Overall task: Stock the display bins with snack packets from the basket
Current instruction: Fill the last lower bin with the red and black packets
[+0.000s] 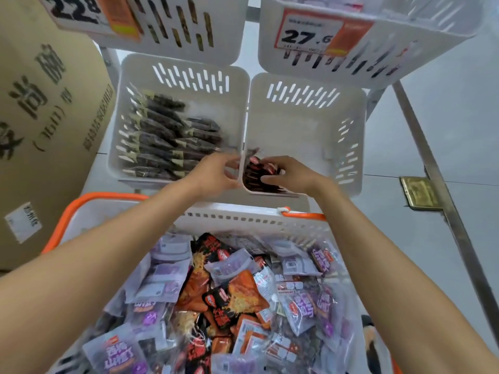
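White bins: two are sitting side by side on the lower tier, the left bin [118,125] and the right bin [305,130], touching along their shared edge
Left bin: dark packets [167,139] are lying stacked in rows across most of its floor
Right bin: red packets [259,171] are standing as a short stack in its near left corner
Right hand [289,171]: is reaching into the right bin, fingers curling over the far side of the stack and thumb pressing the near side, gripping the red packets
Left hand [216,171]: is hovering at the rim between the two bins, fingers and thumb curling toward the stack; whether it is gripping the rim or the packets, I cannot tell
Basket [243,220]: is sitting nearest, under both forearms and just near of the bins, white with an orange handle [89,198]
Basket load: mixed packets [229,287] are lying heaped, purple ones toward the sides, orange and black ones in the middle
Upper bins [224,36]: two more are jutting out at the far edge, each carrying a price tag [307,36]
Carton [40,117]: is standing at the left, beside the left bin
Floor: a brass plate [420,194] is lying at the right, just beside a metal leg [432,163]
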A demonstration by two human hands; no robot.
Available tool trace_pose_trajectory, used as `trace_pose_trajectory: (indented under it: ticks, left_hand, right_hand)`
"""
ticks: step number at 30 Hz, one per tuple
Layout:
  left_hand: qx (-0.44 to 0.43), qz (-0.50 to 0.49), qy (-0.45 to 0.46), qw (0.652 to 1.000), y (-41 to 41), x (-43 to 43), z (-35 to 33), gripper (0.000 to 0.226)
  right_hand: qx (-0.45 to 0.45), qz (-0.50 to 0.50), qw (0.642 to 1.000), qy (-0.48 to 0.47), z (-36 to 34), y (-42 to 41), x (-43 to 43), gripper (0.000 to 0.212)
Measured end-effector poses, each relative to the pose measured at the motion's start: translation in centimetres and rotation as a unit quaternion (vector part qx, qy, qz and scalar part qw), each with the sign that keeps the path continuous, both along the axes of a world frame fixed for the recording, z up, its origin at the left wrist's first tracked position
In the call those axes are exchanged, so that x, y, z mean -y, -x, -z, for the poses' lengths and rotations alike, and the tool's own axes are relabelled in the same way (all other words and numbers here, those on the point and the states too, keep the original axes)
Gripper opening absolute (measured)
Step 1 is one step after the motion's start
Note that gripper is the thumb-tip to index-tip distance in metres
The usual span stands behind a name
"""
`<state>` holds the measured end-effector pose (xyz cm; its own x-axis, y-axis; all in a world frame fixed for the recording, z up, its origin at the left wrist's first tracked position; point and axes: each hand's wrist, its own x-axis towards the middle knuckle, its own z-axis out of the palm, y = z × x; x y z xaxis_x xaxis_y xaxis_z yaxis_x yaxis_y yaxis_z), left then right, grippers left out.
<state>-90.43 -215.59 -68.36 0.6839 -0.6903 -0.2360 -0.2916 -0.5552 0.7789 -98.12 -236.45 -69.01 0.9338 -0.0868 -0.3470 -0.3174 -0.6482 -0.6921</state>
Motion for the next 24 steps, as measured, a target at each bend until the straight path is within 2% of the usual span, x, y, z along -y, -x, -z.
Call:
trace_pose_trajectory:
  ticks: [3,5,8,11,15,20,24]
  left_hand:
    - [-0.023,-0.001,0.019,1.0,0.2,-0.3,-0.3,0.056]
    - [-0.024,-0.011,0.015,1.0,0.6,-0.8,-0.5,0.054]
    - [0.002,-0.048,0.015,0.999,1.6,-2.0,-1.5,0.054]
    - [0.012,-0.077,0.065,0.995,3.4,-3.8,-3.6,0.045]
    - [0.025,-0.084,0.092,0.992,6.6,-8.3,-5.8,0.038]
    - [0.029,-0.117,0.068,0.99,9.8,-15.9,-6.1,0.034]
    - [0.015,-0.127,0.012,0.992,11.4,-21.1,-4.9,0.032]
  right_hand:
    - [-0.05,0.021,0.998,-0.036,-0.2,-0.6,0.0,0.043]
    - [-0.043,0.029,0.998,-0.021,-1.0,-0.2,-0.1,0.048]
    - [0.033,0.064,0.997,0.011,-3.0,1.8,-1.2,0.051]
    - [0.105,0.097,0.99,0.001,-5.1,4.9,-3.5,0.049]
    - [0.163,0.073,0.984,-0.011,-7.5,9.9,-7.3,0.049]
    - [0.094,-0.006,0.995,-0.007,-7.3,14.9,-11.6,0.053]
    - [-0.041,-0.087,0.995,-0.016,-4.2,16.4,-16.5,0.06]
